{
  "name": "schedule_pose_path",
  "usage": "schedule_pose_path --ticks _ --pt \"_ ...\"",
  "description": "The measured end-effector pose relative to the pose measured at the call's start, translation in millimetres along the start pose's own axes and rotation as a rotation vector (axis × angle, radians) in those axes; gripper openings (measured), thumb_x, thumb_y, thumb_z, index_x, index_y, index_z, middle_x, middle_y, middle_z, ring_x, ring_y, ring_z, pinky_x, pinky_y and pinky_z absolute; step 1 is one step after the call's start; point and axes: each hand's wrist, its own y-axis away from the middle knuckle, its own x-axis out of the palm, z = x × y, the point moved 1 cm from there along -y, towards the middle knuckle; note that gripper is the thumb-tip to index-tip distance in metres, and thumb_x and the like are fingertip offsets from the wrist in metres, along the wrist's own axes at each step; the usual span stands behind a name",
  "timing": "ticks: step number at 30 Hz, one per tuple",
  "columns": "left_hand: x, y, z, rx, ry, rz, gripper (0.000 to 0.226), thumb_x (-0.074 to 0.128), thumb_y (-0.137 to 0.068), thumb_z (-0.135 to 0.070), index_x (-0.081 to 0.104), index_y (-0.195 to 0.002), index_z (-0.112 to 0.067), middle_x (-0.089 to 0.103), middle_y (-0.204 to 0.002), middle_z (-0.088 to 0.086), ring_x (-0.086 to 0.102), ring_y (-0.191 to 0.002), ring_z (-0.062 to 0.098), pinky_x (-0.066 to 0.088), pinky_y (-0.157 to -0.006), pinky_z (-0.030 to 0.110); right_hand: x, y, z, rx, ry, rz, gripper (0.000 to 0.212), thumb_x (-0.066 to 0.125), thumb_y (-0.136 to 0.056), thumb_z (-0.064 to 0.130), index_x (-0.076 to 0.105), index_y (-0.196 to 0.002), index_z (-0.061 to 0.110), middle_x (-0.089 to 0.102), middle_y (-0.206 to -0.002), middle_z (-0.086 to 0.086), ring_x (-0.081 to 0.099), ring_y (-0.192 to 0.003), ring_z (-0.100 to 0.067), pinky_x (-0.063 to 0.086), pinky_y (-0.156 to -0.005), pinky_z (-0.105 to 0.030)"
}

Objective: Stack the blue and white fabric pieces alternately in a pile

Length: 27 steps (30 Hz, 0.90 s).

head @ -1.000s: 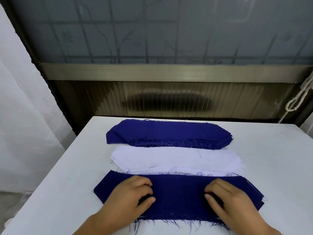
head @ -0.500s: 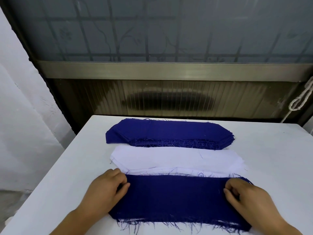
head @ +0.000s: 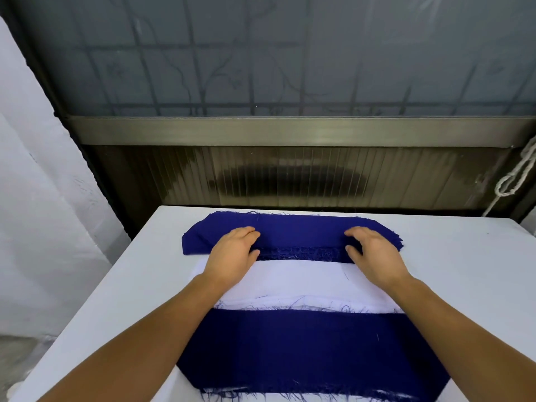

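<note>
Two hands: left hand (head: 232, 250) and right hand (head: 374, 250) rest spread on blue stack (head: 301, 229) | fabric light, limp, fraying | pinch top ply only at ends under fingertips.

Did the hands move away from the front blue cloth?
Yes. Both hands, left hand and right hand, went from the near blue piece away across the table to the far blue stack.

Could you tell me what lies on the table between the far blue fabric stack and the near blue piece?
The white fabric pile lies between the far blue stack and the near blue piece, as the head view shows; both forearms cross above it.
</note>
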Motion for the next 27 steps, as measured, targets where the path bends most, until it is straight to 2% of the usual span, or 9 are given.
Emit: schedule_pose_path --ticks 2,7,10,13,16,18,21,24,27 --pt "2.3 -5.9 5.2 -0.004 0.011 0.022 0.039 0.053 -0.098 -0.03 0.054 -0.136 -0.02 0.051 -0.142 -0.005 0.045 -0.13 0.014 0.037 -0.106 0.027 1.6 -5.1 -3.9 -0.001 0.033 0.035 0.03 0.055 -0.097 0.025 0.06 -0.127 0.021 0.061 -0.128 0.007 0.057 -0.114 -0.013 0.047 -0.09 -0.025" --pt "-0.1 -13.5 12.8 0.012 0.009 0.032 0.03 0.045 -0.102 -0.029 0.064 -0.124 -0.024 0.06 -0.131 -0.009 0.054 -0.118 0.012 0.045 -0.092 0.027 1.1 -8.0 -10.4 -0.028 0.064 -0.003 0.029 0.047 -0.101 0.026 0.065 -0.122 0.018 0.066 -0.123 0.005 0.061 -0.11 -0.016 0.05 -0.089 -0.029" --pt "-2.6 -21.0 12.2 -0.001 -0.026 0.056 0.028 0.043 -0.103 -0.026 0.065 -0.119 -0.024 0.065 -0.119 -0.007 0.06 -0.104 0.014 0.05 -0.082 0.029 -1.0 -12.4 -8.1 -0.008 0.08 -0.003 0.025 0.048 -0.101 0.026 0.068 -0.114 0.02 0.069 -0.113 0.006 0.064 -0.099 -0.017 0.052 -0.082 -0.032" --pt "-5.1 -27.3 8.9 -0.03 -0.05 0.053 0.025 0.044 -0.102 -0.027 0.066 -0.115 -0.024 0.067 -0.107 -0.006 0.062 -0.091 0.015 0.05 -0.075 0.028 -3.6 -16.5 -5.9 0.043 0.041 -0.015 0.016 0.055 -0.097 0.025 0.07 -0.105 0.022 0.071 -0.1 0.007 0.064 -0.086 -0.015 0.052 -0.073 -0.028" --pt "-8.0 -30.7 9.4 -0.086 0.004 0.047 0.016 0.054 -0.098 -0.028 0.067 -0.105 -0.026 0.069 -0.097 -0.009 0.061 -0.083 0.012 0.05 -0.071 0.026 -4.2 -20.3 -6.0 0.119 -0.064 -0.004 0.008 0.062 -0.093 0.023 0.069 -0.091 0.026 0.071 -0.087 0.008 0.061 -0.074 -0.011 0.046 -0.062 -0.025" --pt "-9.3 -33.8 10.5 -0.111 0.025 0.06 0.007 0.059 -0.094 -0.028 0.066 -0.096 -0.028 0.068 -0.091 -0.01 0.06 -0.077 0.009 0.049 -0.068 0.024 -4.1 -23.2 -6.6 0.168 -0.198 0.01 0.011 0.067 -0.09 0.02 0.068 -0.081 0.027 0.069 -0.083 0.01 0.06 -0.072 -0.007 0.041 -0.058 -0.021" --pt "-11.3 -39.8 11.3 -0.161 0.063 0.086 0.008 0.063 -0.091 -0.029 0.06 -0.085 -0.032 0.065 -0.085 -0.011 0.058 -0.073 0.007 0.047 -0.063 0.022 -5.1 -27.5 -8.3 0.228 -0.396 0.033 0.011 0.071 -0.087 0.017 0.07 -0.077 0.023 0.07 -0.083 0.009 0.062 -0.082 -0.009 0.042 -0.066 -0.018" --pt "-12.4 -44.2 12.3 -0.197 0.121 0.087 0.013 0.061 -0.092 -0.031 0.056 -0.08 -0.031 0.062 -0.079 -0.012 0.058 -0.071 0.008 0.047 -0.06 0.025 -6.0 -30.5 -9.2 0.251 -0.502 0.066 0.012 0.067 -0.091 0.019 0.072 -0.08 0.019 0.071 -0.086 0.007 0.063 -0.086 -0.011 0.047 -0.076 -0.023" --pt "-12.5 -46.6 11.8 -0.202 0.13 0.101 0.015 0.058 -0.095 -0.03 0.053 -0.081 -0.029 0.059 -0.075 -0.01 0.057 -0.069 0.01 0.048 -0.06 0.028 -6.8 -30.5 -9.3 0.263 -0.522 0.082 0.02 0.059 -0.096 0.021 0.069 -0.078 0.02 0.069 -0.083 0.008 0.06 -0.08 -0.008 0.042 -0.067 -0.018"
